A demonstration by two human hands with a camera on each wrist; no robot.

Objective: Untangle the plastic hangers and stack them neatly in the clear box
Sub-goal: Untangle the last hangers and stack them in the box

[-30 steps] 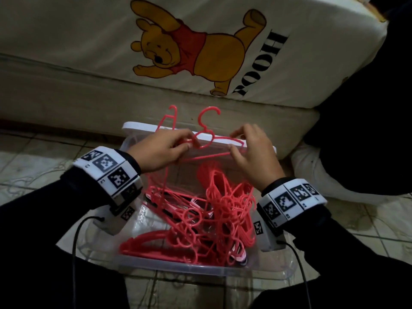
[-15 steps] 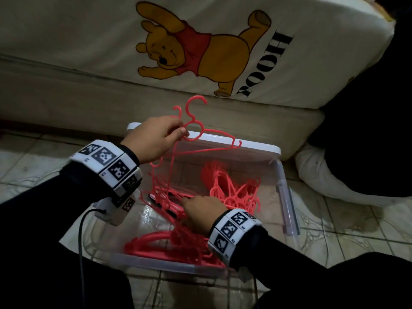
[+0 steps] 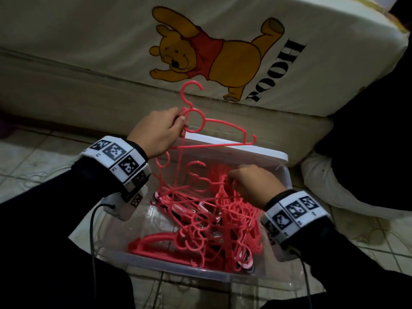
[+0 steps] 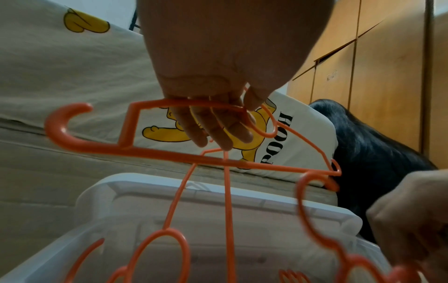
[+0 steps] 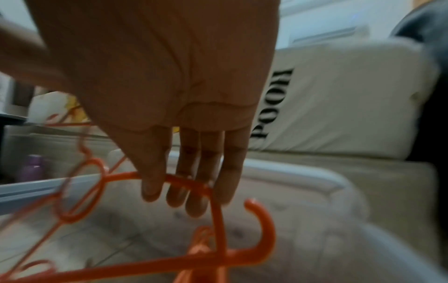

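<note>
A clear plastic box (image 3: 283, 175) on the floor holds a tangle of several red plastic hangers (image 3: 214, 228). My left hand (image 3: 165, 130) holds two hangers up over the box's far edge. It grips the top hanger (image 3: 223, 123) by its neck, and a second hanger (image 3: 178, 166) dangles from it into the box. In the left wrist view the fingers (image 4: 213, 126) curl round the hanger's bar (image 4: 169, 153). My right hand (image 3: 249, 186) reaches into the pile, fingers (image 5: 189, 191) hooked over the arm of another hanger (image 5: 218, 220).
The box stands against a cream mattress (image 3: 111, 52) printed with a yellow bear. Its white lid (image 3: 234, 150) leans behind the far rim. A dark cloth (image 3: 367, 130) and white bundle (image 3: 334, 192) lie to the right. Tiled floor (image 3: 33, 163) surrounds the box.
My right hand let go of the raised hanger, dropped into the box, then moved right and took hold of a hanger in the pile. My left hand lifted its hangers slightly higher.
</note>
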